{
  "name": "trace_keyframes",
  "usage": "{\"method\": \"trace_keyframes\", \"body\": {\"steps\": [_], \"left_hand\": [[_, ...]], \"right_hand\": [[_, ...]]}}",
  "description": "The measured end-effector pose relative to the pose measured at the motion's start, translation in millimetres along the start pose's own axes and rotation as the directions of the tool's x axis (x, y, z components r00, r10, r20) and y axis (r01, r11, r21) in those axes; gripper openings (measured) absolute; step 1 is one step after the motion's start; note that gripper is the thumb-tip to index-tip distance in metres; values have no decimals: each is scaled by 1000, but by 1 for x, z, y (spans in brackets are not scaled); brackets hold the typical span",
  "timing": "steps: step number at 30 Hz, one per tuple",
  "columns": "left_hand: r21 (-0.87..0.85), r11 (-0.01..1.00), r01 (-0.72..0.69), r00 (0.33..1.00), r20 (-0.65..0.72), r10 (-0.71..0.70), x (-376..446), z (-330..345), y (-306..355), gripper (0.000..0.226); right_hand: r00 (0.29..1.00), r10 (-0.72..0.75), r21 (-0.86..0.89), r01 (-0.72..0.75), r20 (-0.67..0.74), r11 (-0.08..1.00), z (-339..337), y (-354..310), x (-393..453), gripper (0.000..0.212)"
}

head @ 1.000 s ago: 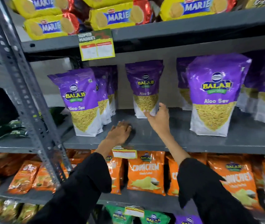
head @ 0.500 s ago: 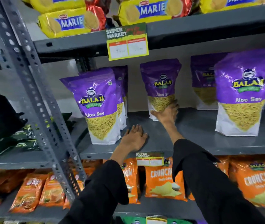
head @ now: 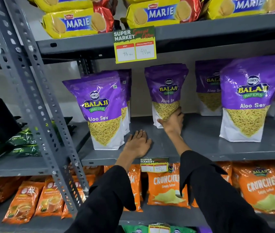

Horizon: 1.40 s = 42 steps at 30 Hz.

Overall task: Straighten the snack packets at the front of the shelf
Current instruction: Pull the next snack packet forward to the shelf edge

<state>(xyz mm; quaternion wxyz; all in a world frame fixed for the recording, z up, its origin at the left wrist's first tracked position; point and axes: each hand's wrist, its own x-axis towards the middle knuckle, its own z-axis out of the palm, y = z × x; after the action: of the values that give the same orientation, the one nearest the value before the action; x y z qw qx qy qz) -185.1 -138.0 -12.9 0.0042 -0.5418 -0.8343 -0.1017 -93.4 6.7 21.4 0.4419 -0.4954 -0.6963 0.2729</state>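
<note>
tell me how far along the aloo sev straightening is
Done, apparently: the left front packet and right front packet stand upright near the shelf edge. In hand: the right hand grips the middle packet, set far back. Left: bringing it forward. The left hand rests flat.

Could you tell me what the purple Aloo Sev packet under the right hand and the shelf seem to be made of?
Aloo Sev packet: apparently glossy plastic film, with crinkles and highlights. Shelf: probably grey-painted metal, matte, given the perforated upright.
</note>
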Motion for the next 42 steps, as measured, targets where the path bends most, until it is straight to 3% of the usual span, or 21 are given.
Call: {"method": "trace_keyframes", "body": {"steps": [19,42], "left_hand": [[38,999,32,998,50,-34,-8,-6,5,64],[40,998,39,999,27,-40,-13,-9,9,63]], "right_hand": [[992,-123,27,123,-14,992,-57,22,-77,124],[991,-128,-2,128,-33,992,-79,23,-102,123]]}}
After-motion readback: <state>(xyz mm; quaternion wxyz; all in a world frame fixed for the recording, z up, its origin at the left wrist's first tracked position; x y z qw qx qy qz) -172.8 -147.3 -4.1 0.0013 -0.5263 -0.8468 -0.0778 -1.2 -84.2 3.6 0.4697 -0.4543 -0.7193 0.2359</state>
